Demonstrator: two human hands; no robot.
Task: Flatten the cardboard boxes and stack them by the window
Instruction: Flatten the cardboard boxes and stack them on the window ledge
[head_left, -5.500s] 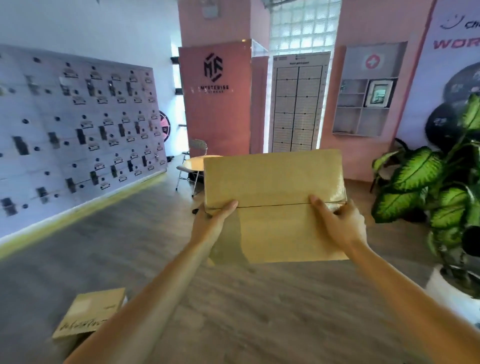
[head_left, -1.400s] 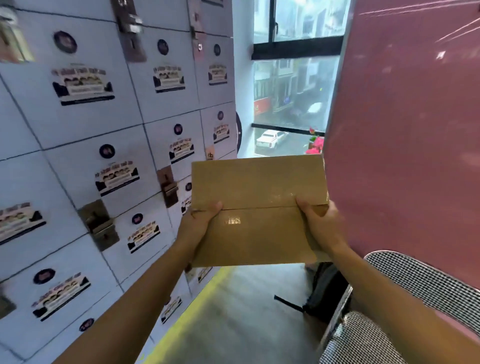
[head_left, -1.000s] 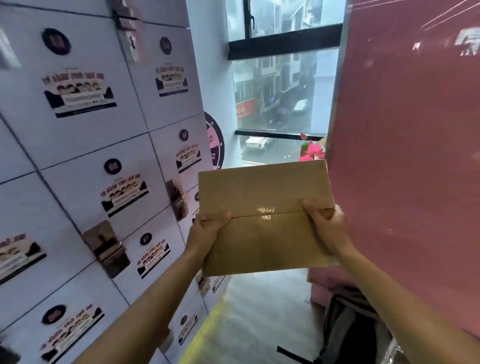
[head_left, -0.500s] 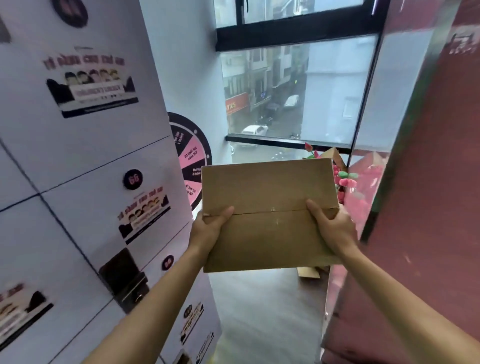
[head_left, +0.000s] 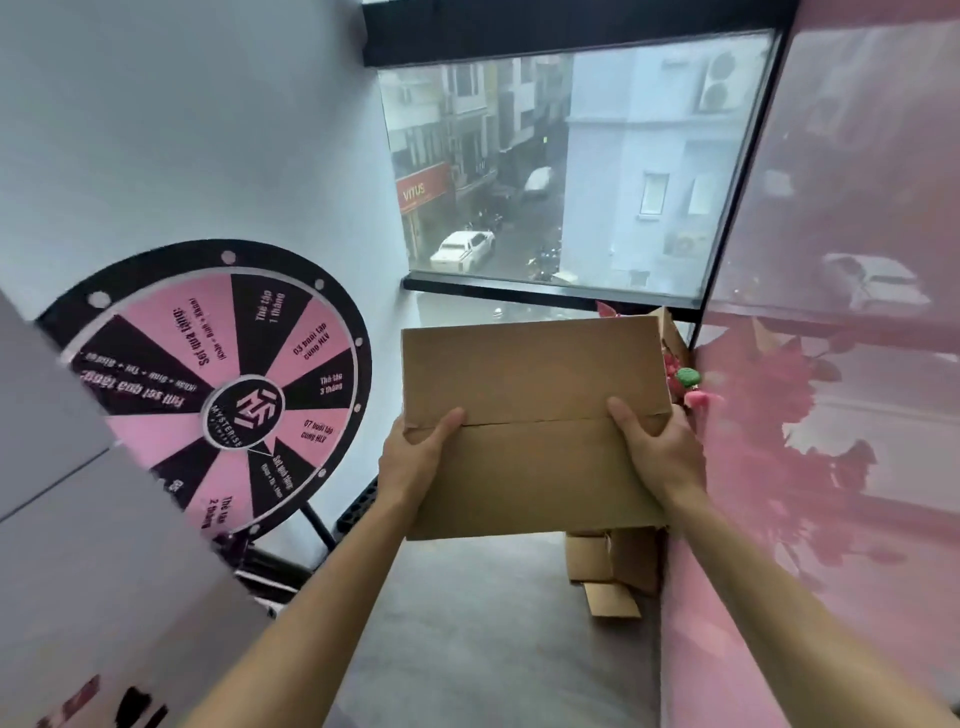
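A flattened brown cardboard box (head_left: 530, 415) is held up in front of me, its fold line running across the middle. My left hand (head_left: 415, 457) grips its left edge with the thumb on the front face. My right hand (head_left: 660, 452) grips the right edge the same way. Beyond and below the box, pieces of flattened cardboard (head_left: 610, 566) lie on the floor against the pink wall, under the window (head_left: 561, 171). Another cardboard edge (head_left: 670, 332) shows behind the box's top right corner.
A pink and black prize wheel (head_left: 218, 384) on a black stand leans at the left wall. Grey lockers (head_left: 78, 545) fill the near left. A glossy pink wall (head_left: 831, 415) runs along the right. Pink flowers (head_left: 691, 384) sit by the window corner. Grey floor (head_left: 493, 623) lies between.
I have walked down the narrow passage towards the window. The lockers slid past on the left and the prize wheel and the floor cardboard came close. Both hands keep the same grip.
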